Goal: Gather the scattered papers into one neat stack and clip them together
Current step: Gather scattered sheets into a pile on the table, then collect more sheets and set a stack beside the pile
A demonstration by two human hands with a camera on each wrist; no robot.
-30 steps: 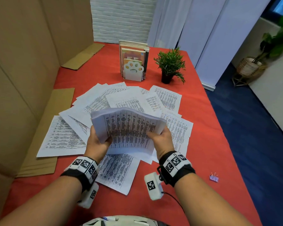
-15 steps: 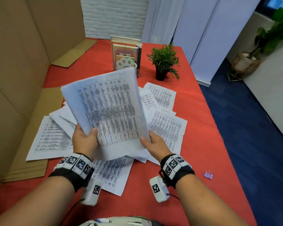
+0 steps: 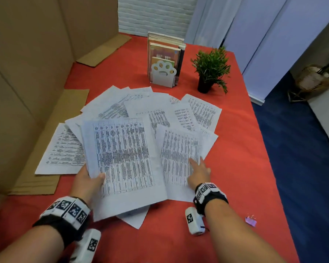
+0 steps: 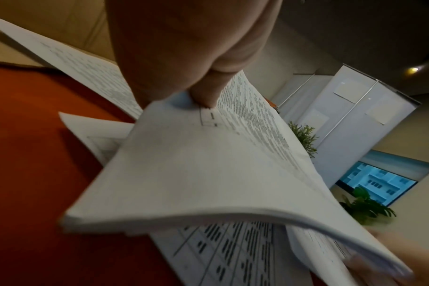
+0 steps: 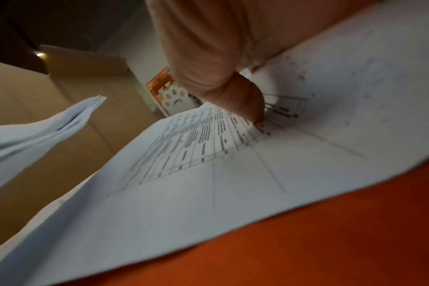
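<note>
While my left hand (image 3: 87,184) grips a gathered bundle of papers (image 3: 122,158) at its near left edge, thumb on top and fingers (image 4: 203,96) curled beneath, the bundle sits raised and tilted over the loose sheets (image 3: 160,111) fanned across the red counter (image 3: 235,168). My right hand (image 3: 198,172) lies flat with fingers straight and spread, pressing the single sheet (image 3: 179,158) just beside the bundle; the right wrist view shows a fingertip (image 5: 252,112) touching its print. I cannot count the pages in the bundle: the left wrist view shows only a thick curved edge. Of the loose sheets I make out roughly ten, overlapping, several mostly covered. One small purple binder clip (image 3: 251,222) lies well apart, near the counter's right edge, blurred. Further back stand one paw-shaped bookend (image 3: 163,74) with books (image 3: 165,48) and one potted plant (image 3: 211,69). Cardboard panels (image 3: 27,73) line my left side, cut off by the frame.
</note>
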